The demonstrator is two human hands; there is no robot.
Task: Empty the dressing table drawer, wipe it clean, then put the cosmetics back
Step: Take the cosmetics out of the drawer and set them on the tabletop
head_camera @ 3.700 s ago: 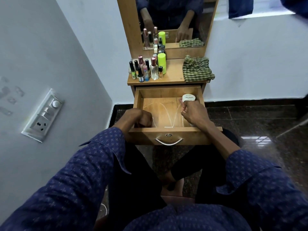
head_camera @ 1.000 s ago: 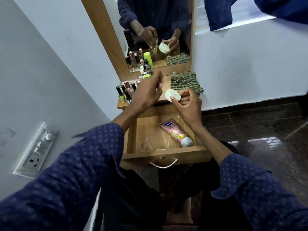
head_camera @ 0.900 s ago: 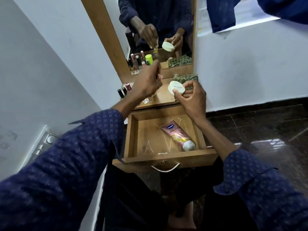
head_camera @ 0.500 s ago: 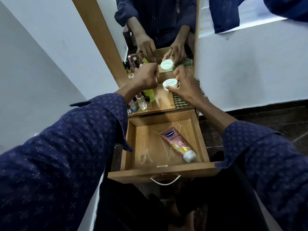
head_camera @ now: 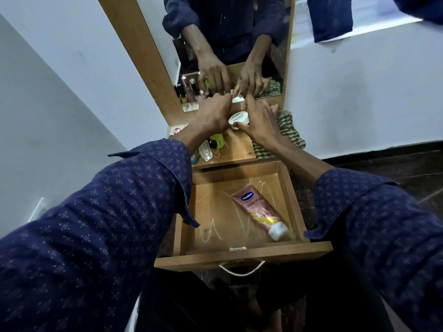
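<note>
The wooden drawer point(head_camera: 242, 256) is pulled out, and a pink lotion tube point(head_camera: 257, 212) lies diagonally in it with its white cap toward me. White streaks mark the drawer floor. Above it, my right hand point(head_camera: 259, 123) grips a small white round jar point(head_camera: 238, 118) low over the back of the tabletop point(head_camera: 237, 149). My left hand point(head_camera: 212, 115) is right beside the jar with its fingers curled downward over the bottles. Whatever those fingers hold is hidden.
Small cosmetic bottles point(head_camera: 208, 152) and a lime-green bottle point(head_camera: 218, 140) stand on the left of the tabletop. A green checked cloth point(head_camera: 287, 137) lies on its right. The mirror point(head_camera: 235, 44) rises behind, a grey wall runs close on the left, and dark floor lies below.
The pink tube now lies in the drawer, where only the jar was before. Both hands have moved up and back from the drawer, lowering the jar toward the back of the tabletop.
</note>
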